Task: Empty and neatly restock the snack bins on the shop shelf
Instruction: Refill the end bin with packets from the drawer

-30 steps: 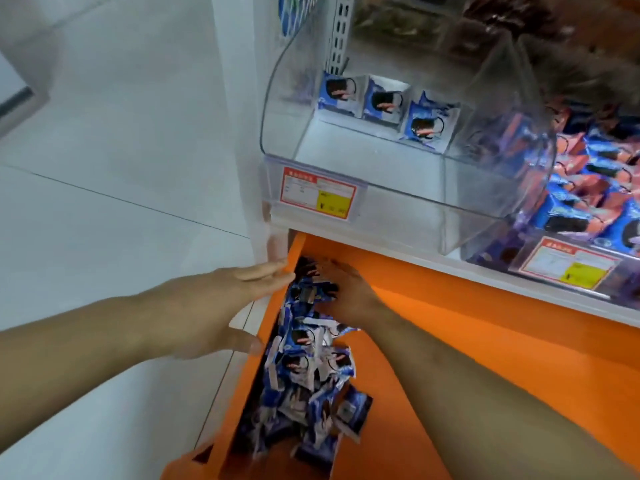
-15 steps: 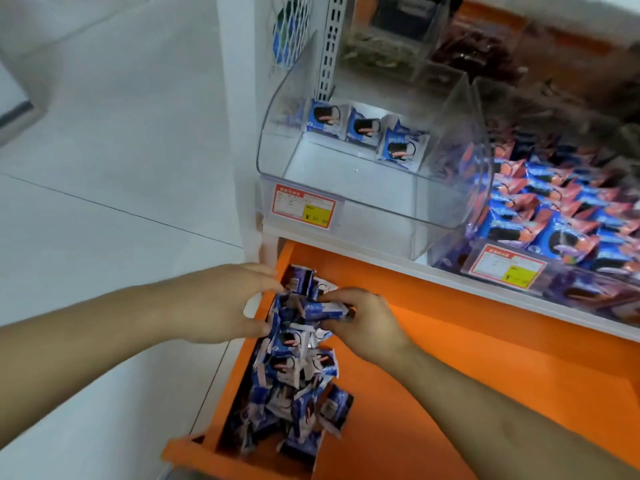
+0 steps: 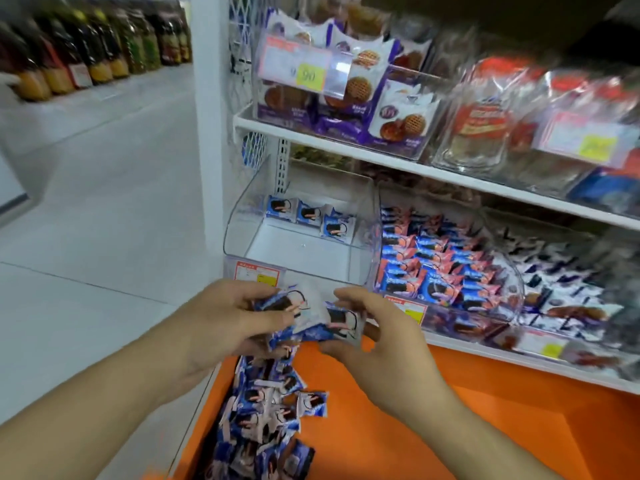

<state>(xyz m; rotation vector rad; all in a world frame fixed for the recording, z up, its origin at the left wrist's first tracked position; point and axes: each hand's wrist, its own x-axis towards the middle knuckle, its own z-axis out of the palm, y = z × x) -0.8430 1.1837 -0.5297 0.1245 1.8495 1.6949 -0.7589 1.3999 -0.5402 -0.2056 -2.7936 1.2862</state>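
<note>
Restocking step, as judged from the layout: clear bin (image 3: 360, 233) at 12 o'clock of the hands is nearly bare; three blue packets (image 3: 309, 216) stand in a row along its back wall, faces outward; floor in front of them unfilled. Left hand (image 3: 221, 317) and right hand (image 3: 377, 337) meet just below the bin's front lip, both curled around a bunch of blue snack packets (image 3: 311, 320), fingers pinching from either side; exact count in the bunch cannot be told, edges blurred. Loose pile of the same packets (image 3: 263, 424) lies at 6 o'clock on the orange ledge (image 3: 450, 410), heaped against its left edge, unsorted. Neighbouring bin (image 3: 450, 271) at 2 o'clock holds pink-and-blue packets in tidy rows. Next move, by judgement: lift the bunch over the front lip, set packets upright beside or before the standing three, faces aligned; needs the bunch squared first, since packets sit askew in the grip; slippery wrappers may shed one.
</note>
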